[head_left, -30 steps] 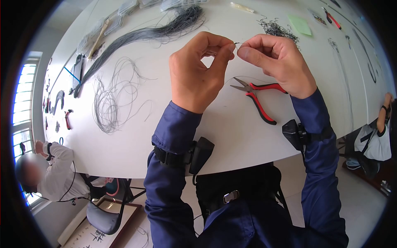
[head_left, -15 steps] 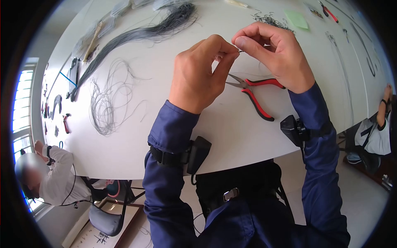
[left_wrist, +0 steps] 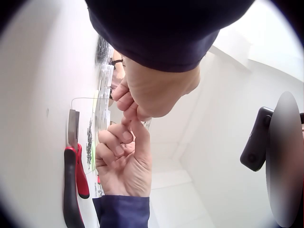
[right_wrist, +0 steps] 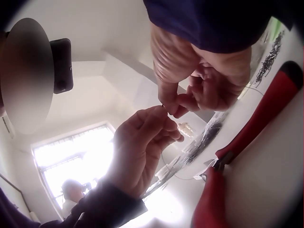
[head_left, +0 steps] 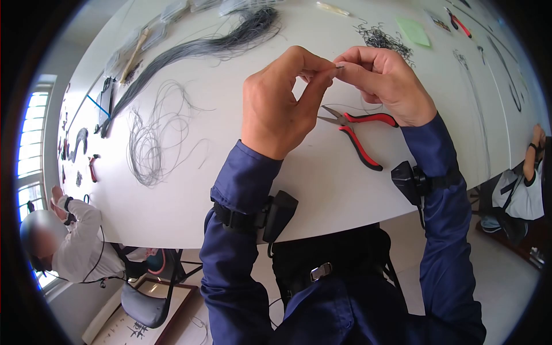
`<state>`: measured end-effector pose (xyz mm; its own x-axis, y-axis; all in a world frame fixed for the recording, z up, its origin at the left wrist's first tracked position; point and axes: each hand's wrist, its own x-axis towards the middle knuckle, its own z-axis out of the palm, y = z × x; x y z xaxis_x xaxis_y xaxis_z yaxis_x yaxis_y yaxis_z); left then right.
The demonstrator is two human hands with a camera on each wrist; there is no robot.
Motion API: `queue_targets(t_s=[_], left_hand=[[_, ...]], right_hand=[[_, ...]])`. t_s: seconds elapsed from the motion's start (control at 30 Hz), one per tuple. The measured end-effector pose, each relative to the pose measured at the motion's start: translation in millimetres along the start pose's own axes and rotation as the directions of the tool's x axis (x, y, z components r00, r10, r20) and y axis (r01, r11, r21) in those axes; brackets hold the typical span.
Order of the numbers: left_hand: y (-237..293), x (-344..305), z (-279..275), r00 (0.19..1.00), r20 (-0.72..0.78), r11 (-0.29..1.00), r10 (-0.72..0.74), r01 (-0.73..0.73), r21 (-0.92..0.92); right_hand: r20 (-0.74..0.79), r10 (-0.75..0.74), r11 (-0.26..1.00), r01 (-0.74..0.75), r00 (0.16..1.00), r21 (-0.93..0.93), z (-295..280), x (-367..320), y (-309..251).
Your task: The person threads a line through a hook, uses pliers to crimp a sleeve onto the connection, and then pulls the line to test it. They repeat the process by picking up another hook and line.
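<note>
Above the table, both hands meet fingertip to fingertip. My left hand (head_left: pixel 282 103) pinches a small dark piece (head_left: pixel 340 67) between thumb and forefinger; its exact shape is too small to tell. My right hand (head_left: pixel 394 83) pinches the piece's other end with thumb and forefinger, the remaining fingers curled in. A thin grey line (left_wrist: pixel 90 98) runs from the hands toward the table in the left wrist view. Below the right hand lie red-and-black pliers (head_left: pixel 357 141), jaws spread, pointing left.
A loose tangle of grey line (head_left: pixel 152 144) lies on the left, with a long grey bundle of strands (head_left: pixel 190 49) behind it. Small dark hook-like pieces (head_left: pixel 382 39) are heaped beyond the right hand, near a green paper (head_left: pixel 414 31). Another person (head_left: pixel 75 236) sits at left.
The right hand had lifted a little off the piece, its fingers apart from the left's. Now it has come back down and pinches the piece. The left hand keeps its pinch.
</note>
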<state>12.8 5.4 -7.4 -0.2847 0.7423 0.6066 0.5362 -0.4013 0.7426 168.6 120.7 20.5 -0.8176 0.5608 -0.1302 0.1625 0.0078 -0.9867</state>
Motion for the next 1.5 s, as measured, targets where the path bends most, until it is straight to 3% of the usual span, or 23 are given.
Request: queue_targets(t_s=[0.13,0.33,0.53,0.63,0.83,0.93,1.03,1.13,1.27,1.5], left_hand=[[-1.0,0.4,-0.7,0.999,-0.041,1.000,-0.025,0.025,-0.004],[-3.4,0.6,-1.4,0.997,-0.067,0.998,-0.041,0.043,0.035],[-3.9,0.8,-4.0,0.999,-0.004,0.983,-0.049,0.049,0.177],[-2.0,0.8,-5.0,0.994,0.057,0.975,-0.093,0.079,0.208],[3.7,-0.3,-3.8,0.988,0.142,0.986,-0.055,0.032,0.163],[7.1,-0.2,-3.9,0.986,0.161,0.991,-0.034,0.012,0.134],[11.3,-0.6,-4.1,0.983,0.180,0.994,-0.022,0.002,0.110],[10.6,-0.7,-2.7,0.983,0.184,0.996,-0.007,-0.008,0.083],[11.1,-0.6,-2.8,0.984,0.176,0.997,-0.007,-0.006,0.073],[9.7,-0.5,-2.7,0.985,0.129,0.992,-0.117,0.122,-0.030]], right_hand=[[-0.023,0.002,0.995,-0.005,1.000,-0.101,4.0,-2.3,-6.3],[-0.008,-0.055,0.995,0.055,0.998,-0.078,7.8,-4.7,-8.9],[-0.085,-0.224,0.931,0.187,0.971,-0.315,17.2,-8.0,-6.1],[-0.111,-0.213,0.904,0.152,0.971,-0.399,14.5,-9.7,-12.7],[-0.086,-0.360,0.906,0.327,0.929,-0.269,4.2,1.0,4.3],[-0.013,-0.157,0.982,0.154,0.988,-0.112,-4.1,-3.3,-5.4],[0.076,-0.044,0.998,0.041,0.996,0.043,-10.9,-1.5,-2.3],[0.120,0.010,0.985,-0.030,0.993,0.169,-12.5,3.8,7.5],[0.111,0.053,0.978,-0.074,0.992,0.193,-7.5,4.0,7.9],[0.101,0.115,0.964,-0.136,0.988,0.229,-0.9,2.0,4.7]])
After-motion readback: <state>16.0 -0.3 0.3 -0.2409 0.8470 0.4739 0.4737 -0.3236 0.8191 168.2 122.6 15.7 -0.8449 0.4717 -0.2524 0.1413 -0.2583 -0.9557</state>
